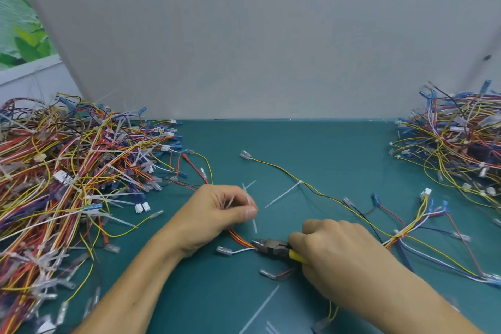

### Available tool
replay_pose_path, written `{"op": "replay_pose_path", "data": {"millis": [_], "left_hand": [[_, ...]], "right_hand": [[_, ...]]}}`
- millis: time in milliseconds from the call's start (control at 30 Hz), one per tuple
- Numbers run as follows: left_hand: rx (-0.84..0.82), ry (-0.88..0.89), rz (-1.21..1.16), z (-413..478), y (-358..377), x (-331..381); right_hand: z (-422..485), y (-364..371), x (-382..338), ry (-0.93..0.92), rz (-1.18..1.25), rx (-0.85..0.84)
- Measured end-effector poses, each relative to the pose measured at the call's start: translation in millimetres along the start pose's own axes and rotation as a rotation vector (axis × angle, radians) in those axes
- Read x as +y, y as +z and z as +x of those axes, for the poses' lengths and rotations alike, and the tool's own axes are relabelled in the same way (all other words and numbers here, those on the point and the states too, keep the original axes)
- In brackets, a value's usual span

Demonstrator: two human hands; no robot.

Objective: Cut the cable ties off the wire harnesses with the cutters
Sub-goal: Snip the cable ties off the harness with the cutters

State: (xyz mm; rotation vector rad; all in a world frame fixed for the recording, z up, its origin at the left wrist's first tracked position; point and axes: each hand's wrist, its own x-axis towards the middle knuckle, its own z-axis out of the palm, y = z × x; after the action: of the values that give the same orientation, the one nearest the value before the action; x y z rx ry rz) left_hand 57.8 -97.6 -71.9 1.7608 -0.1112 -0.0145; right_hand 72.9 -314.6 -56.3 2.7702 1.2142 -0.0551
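One wire harness [320,192] lies spread over the green table mat, from a clear terminal at the middle to blue connectors at the right. My left hand [217,214] pinches a translucent white cable tie [250,207] between thumb and fingers above the harness's orange and red wires. My right hand [333,249] grips the yellow-handled cutters [273,248], whose dark jaws point left and touch those wires. Another cable tie [283,194] sits on the harness further back, tail sticking out.
A big heap of tied harnesses [67,179] fills the left side. A second heap [455,149] lies at the far right. Loose cut ties [259,309] lie on the mat [311,144] near the front edge. A grey wall stands behind.
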Motion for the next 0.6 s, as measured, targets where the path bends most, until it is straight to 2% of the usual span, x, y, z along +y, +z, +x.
{"op": "replay_pose_path", "data": {"millis": [133,200,367,600], "left_hand": [[0.171,0.001,-0.563,2,-17,13],[0.249,0.021,-0.695,1,-31,21],[0.433,-0.019,-0.577,2,-40,23],[0.431,-0.058,-0.507,6,-27,35]], "right_hand": [[-3,-10,12,0.038,0.193,-0.031],[-4,-13,15,0.082,0.255,-0.019],[-3,-13,12,0.124,0.249,0.009],[-2,-2,-6,0.113,0.162,0.001]]}}
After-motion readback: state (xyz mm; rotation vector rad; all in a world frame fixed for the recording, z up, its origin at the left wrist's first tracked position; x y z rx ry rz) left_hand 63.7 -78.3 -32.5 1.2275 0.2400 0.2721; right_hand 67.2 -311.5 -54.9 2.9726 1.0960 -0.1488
